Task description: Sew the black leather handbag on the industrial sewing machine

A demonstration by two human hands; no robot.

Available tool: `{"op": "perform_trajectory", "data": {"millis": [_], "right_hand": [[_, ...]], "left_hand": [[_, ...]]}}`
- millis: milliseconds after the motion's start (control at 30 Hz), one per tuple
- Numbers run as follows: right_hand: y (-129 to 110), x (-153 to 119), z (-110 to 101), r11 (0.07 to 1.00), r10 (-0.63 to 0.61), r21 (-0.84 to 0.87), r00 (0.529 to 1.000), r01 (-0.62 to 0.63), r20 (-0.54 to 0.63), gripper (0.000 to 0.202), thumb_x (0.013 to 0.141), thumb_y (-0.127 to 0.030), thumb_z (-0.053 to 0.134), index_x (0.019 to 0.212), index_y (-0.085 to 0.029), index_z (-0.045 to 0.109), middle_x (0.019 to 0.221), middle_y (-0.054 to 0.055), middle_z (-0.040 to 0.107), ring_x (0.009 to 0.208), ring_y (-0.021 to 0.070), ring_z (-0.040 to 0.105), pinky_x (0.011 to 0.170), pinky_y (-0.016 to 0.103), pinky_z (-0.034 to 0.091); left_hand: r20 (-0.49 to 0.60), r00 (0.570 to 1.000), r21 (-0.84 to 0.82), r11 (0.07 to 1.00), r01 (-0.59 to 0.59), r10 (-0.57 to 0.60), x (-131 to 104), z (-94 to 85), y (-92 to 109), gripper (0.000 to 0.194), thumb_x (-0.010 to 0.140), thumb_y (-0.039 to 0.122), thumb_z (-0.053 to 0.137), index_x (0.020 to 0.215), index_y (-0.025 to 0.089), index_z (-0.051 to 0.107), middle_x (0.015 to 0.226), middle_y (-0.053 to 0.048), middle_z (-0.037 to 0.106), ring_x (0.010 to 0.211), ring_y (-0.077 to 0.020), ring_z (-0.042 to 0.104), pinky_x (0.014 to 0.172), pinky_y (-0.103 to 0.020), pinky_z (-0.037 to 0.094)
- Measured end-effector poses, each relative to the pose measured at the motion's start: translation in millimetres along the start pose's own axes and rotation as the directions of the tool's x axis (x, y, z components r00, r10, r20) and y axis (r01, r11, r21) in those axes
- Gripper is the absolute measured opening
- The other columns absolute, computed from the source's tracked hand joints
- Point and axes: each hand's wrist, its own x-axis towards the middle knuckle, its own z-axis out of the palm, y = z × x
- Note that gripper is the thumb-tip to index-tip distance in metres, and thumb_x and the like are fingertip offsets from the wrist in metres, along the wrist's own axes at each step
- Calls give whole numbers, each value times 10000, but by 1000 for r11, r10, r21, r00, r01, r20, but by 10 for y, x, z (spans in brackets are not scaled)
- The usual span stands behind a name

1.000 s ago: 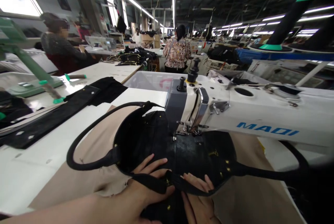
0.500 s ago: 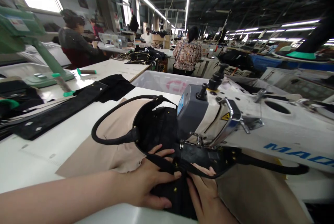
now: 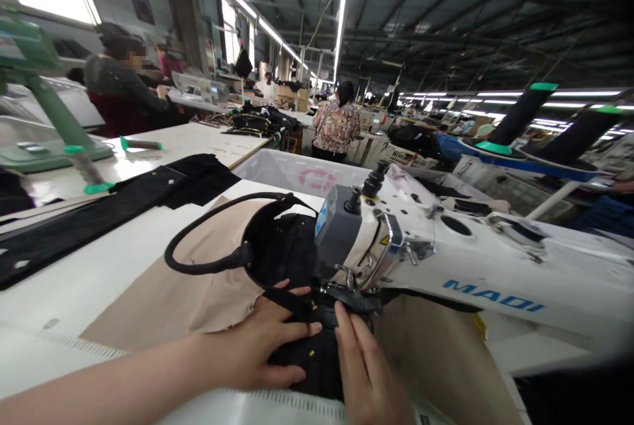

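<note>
A black bag (image 3: 287,240) with rolled handles and a beige lining (image 3: 163,299) lies under the head of a white sewing machine (image 3: 475,280). Across the bag's dark panel, near a small brass stud, my left hand (image 3: 267,339) rests with its fingers spread. My right hand (image 3: 366,365) lies on the panel's right side, fingers stretched out together, their tips touching the black strap (image 3: 351,299) beside the machine's foot. The other handle (image 3: 198,266) loops to the left over the lining. The needle is hidden behind the strap and the machine head.
Black strips (image 3: 99,214) and a green press (image 3: 44,101) are at the left, with a thread spool (image 3: 86,167) close by. A clear plastic bin (image 3: 277,164) stands behind the machine. Two thread cones (image 3: 520,115) rise at the right. Co-workers sit further back.
The view has turned slightly right and up. My right hand has come out from under the strap and now presses on top of it. My left hand stays on the panel.
</note>
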Motion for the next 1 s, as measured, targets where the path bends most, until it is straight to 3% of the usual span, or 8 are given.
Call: {"op": "perform_trajectory", "data": {"millis": [133,267,467,667,800,867,933,1000], "right_hand": [[-37,47,-35,996,81,-36,997,-80,9,318,1000,-76,366,1188,-92,622,757,20,648,615,112,640,520,249,442],[162,46,-207,978,149,144,989,-148,7,217,1019,-201,440,1080,-210,648,782,-6,601,621,72,624,501,194,425],[471,402,-448,924,290,290,950,-248,-113,232,1011,-365,479,916,-261,665,930,4,579,823,85,624,800,144,467],[480,620,-358,851,308,452,951,-267,-17,114,977,-234,547,928,-245,649,895,-43,635,840,88,621,778,167,460],[479,611,-374,866,327,418,943,-275,-57,83,943,-165,591,895,-232,592,845,-57,632,791,92,611,780,179,446],[426,563,-398,890,313,376,945,-257,-94,103,958,-140,551,896,-219,576,909,-23,632,852,105,612,823,192,447],[320,470,-408,935,267,279,952,-219,-147,103,969,-123,515,970,-198,586,1015,31,616,943,129,605,851,217,454],[182,340,-379,972,160,203,970,-122,-184,104,967,-122,518,1038,-171,578,934,40,592,841,139,600,757,240,474]], "left_hand": [[-9,1000,15,1000,5,-5,-24,-12,17,620,867,393,699,1442,271,502,1485,-149,483,1432,-429,328,1150,-705,213],[11,999,72,996,52,-53,-69,22,58,623,868,360,695,1449,303,479,1529,-103,440,1413,-424,366,1146,-689,262],[-163,981,233,962,145,-108,-127,122,150,529,895,358,656,1407,323,531,1484,-80,488,1335,-397,470,1163,-582,341],[-55,996,138,987,80,-73,-72,68,133,545,927,280,598,1458,281,475,1496,-111,479,1368,-411,438,1081,-688,390],[-62,997,135,989,57,-48,-82,23,142,528,946,280,579,1461,231,473,1511,-152,452,1397,-415,397,1082,-671,398],[-19,1000,149,989,27,-24,-93,-25,168,607,940,405,614,1486,209,435,1526,-188,418,1406,-433,374,1086,-686,375],[56,998,154,987,-35,27,-94,-88,197,745,895,566,653,1492,188,420,1520,-216,416,1401,-442,379,1098,-696,342],[109,991,154,984,-95,79,-88,-140,218,680,917,513,658,1465,171,449,1470,-209,485,1354,-411,462,1112,-655,362]]}}
